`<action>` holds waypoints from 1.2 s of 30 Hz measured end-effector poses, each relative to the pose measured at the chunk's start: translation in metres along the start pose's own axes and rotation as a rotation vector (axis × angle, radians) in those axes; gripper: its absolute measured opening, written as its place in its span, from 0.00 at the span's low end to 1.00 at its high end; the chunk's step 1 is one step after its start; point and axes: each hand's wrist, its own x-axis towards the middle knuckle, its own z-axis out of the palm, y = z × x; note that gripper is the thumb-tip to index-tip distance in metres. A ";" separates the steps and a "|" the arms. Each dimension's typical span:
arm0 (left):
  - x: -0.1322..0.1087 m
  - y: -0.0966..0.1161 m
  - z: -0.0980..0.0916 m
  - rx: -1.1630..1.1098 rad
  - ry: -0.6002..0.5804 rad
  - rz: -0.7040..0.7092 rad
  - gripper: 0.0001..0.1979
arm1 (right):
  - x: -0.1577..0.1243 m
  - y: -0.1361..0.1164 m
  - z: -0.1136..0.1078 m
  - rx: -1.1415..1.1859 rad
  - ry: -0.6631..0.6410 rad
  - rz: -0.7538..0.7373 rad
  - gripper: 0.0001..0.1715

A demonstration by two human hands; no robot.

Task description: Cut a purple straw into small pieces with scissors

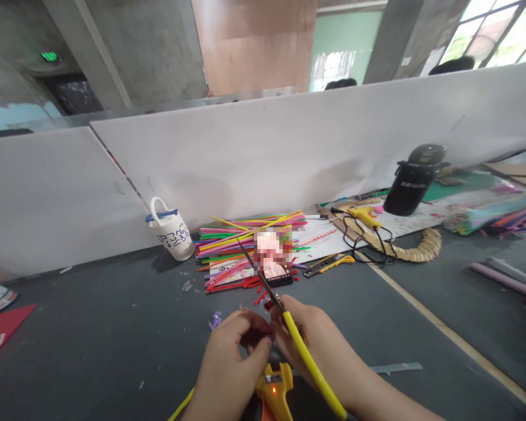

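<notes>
My right hand (318,336) is closed around a pair of scissors (304,351) with a long yellow handle, their dark blades pointing up and left over the pipe cleaners. My left hand (234,356) is closed, thumb and fingers pinched together against my right fingertips. Whatever lies in that pinch is hidden. A small red piece (268,305) shows just above the right fingertips. Below the hands lies a yellow glue gun (283,389) with a glowing orange light, partly covered. A small purple twisted piece (215,320) sits on the table beyond my left hand.
Ahead lie many coloured pipe cleaners (221,248) with a phone (278,275) on them. A white cup (175,237) stands left. To the right are a utility knife (331,265), another glue gun (364,216) with black cord and a black bottle (409,184). A white partition (263,152) rises behind.
</notes>
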 end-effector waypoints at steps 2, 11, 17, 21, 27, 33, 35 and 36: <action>0.000 -0.001 0.001 -0.007 0.001 -0.001 0.08 | 0.000 0.001 0.001 0.015 -0.004 0.006 0.06; 0.002 -0.002 -0.012 -0.509 0.083 -0.199 0.02 | 0.000 -0.009 -0.010 -0.072 -0.052 -0.029 0.16; -0.003 0.008 -0.026 -0.766 0.252 -0.208 0.02 | -0.002 -0.005 0.001 -0.358 -0.021 -0.085 0.28; -0.006 0.012 -0.028 -0.859 0.304 -0.189 0.05 | -0.003 -0.002 0.005 -0.377 -0.027 -0.141 0.28; -0.006 0.011 -0.029 -0.875 0.288 -0.188 0.04 | -0.004 -0.003 0.003 -0.367 -0.036 -0.162 0.28; -0.007 0.011 -0.030 -0.828 0.270 -0.180 0.03 | -0.002 -0.004 0.001 -0.399 -0.048 -0.134 0.28; -0.007 0.011 -0.030 -0.820 0.277 -0.180 0.03 | -0.001 -0.004 0.000 -0.413 -0.047 -0.137 0.28; -0.007 0.010 -0.030 -0.816 0.285 -0.175 0.03 | -0.001 -0.004 0.001 -0.416 -0.045 -0.140 0.29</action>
